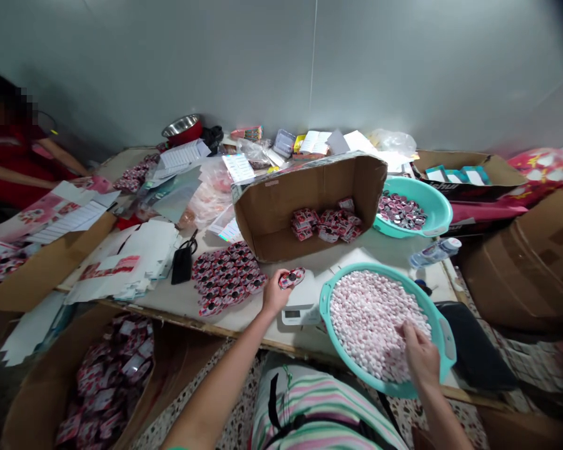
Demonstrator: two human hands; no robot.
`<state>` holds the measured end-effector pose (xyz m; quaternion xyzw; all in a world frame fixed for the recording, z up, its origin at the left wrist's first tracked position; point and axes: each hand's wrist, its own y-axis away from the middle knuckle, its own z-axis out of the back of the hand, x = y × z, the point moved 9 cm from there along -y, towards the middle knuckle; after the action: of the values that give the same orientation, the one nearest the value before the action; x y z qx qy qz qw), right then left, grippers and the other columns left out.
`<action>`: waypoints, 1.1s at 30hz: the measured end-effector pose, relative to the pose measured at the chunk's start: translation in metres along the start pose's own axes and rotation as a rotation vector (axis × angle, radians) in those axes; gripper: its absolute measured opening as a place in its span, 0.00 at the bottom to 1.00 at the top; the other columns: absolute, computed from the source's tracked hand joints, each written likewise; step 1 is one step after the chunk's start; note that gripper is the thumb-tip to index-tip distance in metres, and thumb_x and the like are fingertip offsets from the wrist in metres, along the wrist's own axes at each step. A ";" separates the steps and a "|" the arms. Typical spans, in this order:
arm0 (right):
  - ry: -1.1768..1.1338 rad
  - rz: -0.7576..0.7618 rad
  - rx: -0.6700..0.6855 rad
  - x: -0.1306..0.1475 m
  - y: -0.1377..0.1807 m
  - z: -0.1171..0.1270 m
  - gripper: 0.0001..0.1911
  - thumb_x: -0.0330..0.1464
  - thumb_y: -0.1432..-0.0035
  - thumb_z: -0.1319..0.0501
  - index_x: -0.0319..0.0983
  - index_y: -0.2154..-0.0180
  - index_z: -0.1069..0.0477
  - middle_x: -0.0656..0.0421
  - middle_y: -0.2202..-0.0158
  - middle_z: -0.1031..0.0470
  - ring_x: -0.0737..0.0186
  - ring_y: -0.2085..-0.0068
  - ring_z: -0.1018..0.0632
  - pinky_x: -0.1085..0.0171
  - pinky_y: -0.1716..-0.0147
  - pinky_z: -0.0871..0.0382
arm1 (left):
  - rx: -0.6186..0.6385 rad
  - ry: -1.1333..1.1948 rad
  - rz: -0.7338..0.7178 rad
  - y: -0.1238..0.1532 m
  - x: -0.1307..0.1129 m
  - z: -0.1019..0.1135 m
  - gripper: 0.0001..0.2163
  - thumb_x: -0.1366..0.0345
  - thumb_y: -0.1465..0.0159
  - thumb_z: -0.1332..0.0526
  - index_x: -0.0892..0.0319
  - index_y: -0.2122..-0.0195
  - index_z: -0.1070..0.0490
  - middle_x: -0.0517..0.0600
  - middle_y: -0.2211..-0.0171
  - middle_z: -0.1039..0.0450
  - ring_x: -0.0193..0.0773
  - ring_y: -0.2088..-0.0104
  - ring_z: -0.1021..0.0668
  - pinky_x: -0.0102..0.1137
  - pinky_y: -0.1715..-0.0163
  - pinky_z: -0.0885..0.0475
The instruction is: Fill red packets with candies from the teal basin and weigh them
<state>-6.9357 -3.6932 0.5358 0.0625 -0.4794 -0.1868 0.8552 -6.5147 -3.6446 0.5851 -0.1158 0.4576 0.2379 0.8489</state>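
My left hand (274, 299) is closed on the end of a small red-and-pink printed packet (294, 277) with a dark round spot on it, held over a white digital scale (295, 315). Rows of similar packets (228, 275) lie to the left of that hand. In front of me on the right, a turquoise basin (325, 303) is filled with small white and pinkish pellets (370, 319). My right hand (421, 355) reaches over the basin's right side, fingertips pinched together at the pellets. What is between those fingertips is too small to make out.
A cardboard box (263, 219) on its side holds more packets. Behind it on the right stands another turquoise basin (443, 209) with round pieces, near a plastic bottle (435, 253). Papers (136, 256) and a black phone-like object (182, 265) lie left. A co-worker (19, 150) sits far left.
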 end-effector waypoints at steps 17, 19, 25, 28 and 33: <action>0.016 -0.098 -0.033 -0.022 0.000 0.012 0.26 0.51 0.51 0.44 0.35 0.68 0.25 0.52 0.67 0.22 0.49 0.59 0.25 0.57 0.58 0.36 | 0.098 -0.054 -0.018 0.001 0.046 -0.036 0.21 0.74 0.50 0.38 0.56 0.54 0.32 0.50 0.57 0.26 0.39 0.57 0.24 0.35 0.55 0.30; 0.011 -0.082 -0.028 -0.022 -0.001 0.011 0.26 0.52 0.51 0.44 0.35 0.68 0.25 0.52 0.67 0.22 0.49 0.60 0.25 0.57 0.58 0.36 | 0.059 -0.127 -0.082 0.009 0.042 -0.021 0.25 0.71 0.50 0.35 0.54 0.50 0.34 0.51 0.53 0.29 0.42 0.51 0.27 0.38 0.49 0.33; 0.000 -0.049 0.003 -0.018 -0.007 -0.002 0.27 0.52 0.51 0.44 0.35 0.68 0.24 0.53 0.66 0.22 0.50 0.60 0.25 0.58 0.58 0.36 | -0.057 -0.183 -0.013 0.062 0.072 0.031 0.23 0.65 0.48 0.35 0.54 0.50 0.36 0.53 0.53 0.29 0.45 0.50 0.28 0.43 0.46 0.35; -0.028 -0.013 0.032 -0.009 -0.012 -0.013 0.28 0.53 0.51 0.44 0.35 0.68 0.25 0.53 0.67 0.22 0.51 0.61 0.25 0.58 0.58 0.35 | -0.136 -0.142 0.124 0.097 0.101 0.045 0.21 0.63 0.48 0.36 0.56 0.52 0.35 0.53 0.56 0.27 0.46 0.52 0.26 0.44 0.48 0.33; -0.024 0.046 0.084 0.011 -0.015 -0.031 0.28 0.54 0.51 0.44 0.35 0.70 0.25 0.52 0.68 0.23 0.51 0.61 0.25 0.58 0.59 0.35 | -0.183 -0.087 0.273 0.142 0.132 0.045 0.23 0.59 0.46 0.38 0.59 0.50 0.37 0.56 0.56 0.27 0.45 0.53 0.25 0.43 0.50 0.31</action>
<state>-6.9083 -3.7134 0.5241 0.0849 -0.4985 -0.1477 0.8500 -6.4928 -3.4639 0.5029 -0.1191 0.4085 0.3963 0.8136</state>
